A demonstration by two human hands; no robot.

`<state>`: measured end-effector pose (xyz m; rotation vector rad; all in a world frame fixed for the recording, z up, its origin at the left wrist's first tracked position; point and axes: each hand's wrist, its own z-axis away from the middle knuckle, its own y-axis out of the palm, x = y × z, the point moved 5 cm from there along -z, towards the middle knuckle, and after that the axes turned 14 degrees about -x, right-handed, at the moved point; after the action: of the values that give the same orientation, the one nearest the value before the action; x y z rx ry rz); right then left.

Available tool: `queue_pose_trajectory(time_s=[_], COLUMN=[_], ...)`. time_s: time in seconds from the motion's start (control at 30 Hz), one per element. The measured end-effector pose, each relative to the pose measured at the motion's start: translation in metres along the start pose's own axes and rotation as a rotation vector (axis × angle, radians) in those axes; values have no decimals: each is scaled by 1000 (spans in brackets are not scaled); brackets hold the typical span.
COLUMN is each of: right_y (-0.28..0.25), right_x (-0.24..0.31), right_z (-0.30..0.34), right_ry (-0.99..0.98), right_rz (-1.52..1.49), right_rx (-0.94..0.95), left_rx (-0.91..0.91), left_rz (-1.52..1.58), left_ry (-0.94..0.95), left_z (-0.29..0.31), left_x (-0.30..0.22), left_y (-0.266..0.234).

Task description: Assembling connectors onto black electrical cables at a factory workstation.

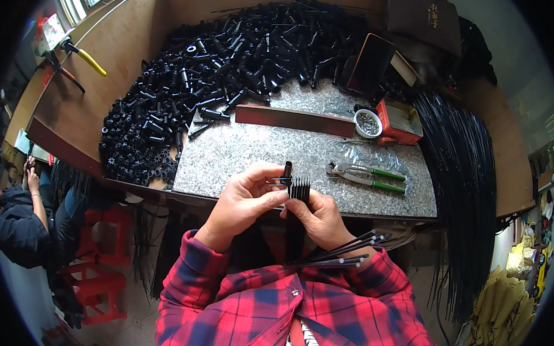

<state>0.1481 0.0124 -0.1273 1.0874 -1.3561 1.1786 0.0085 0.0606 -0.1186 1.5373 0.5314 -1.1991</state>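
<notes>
My left hand (246,195) pinches a tube (288,168) just beside the rods (299,189) clasped in my right hand (320,218), at the near edge of the table (218,164). Work looks unfinished; loose tubes (232,60) lie heaped beyond.

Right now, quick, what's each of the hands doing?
Left hand: closed, pinching a black tube.
Right hand: closed, holding black rods.

You hold a tight row of slim black rods (300,189). Just beside it, a black tube (288,168) stands upright.
</notes>
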Motion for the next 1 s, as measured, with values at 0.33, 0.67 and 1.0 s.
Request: queue_pose_trajectory(time_s=[0.33,0.67,1.0], right_y=[-3,-4,-2], right_x=[0,-7,-27], right_z=[0,-1,-4], right_ry=[-47,84,103], right_rz=[2,-236,-225], right_rx=[17,115,127], left_rx=[-132,-110,-242], left_rz=[-68,90,156], left_ry=[79,-38,-22], left_z=[3,6,14], left_x=[2,18,34], left_y=[1,5,5])
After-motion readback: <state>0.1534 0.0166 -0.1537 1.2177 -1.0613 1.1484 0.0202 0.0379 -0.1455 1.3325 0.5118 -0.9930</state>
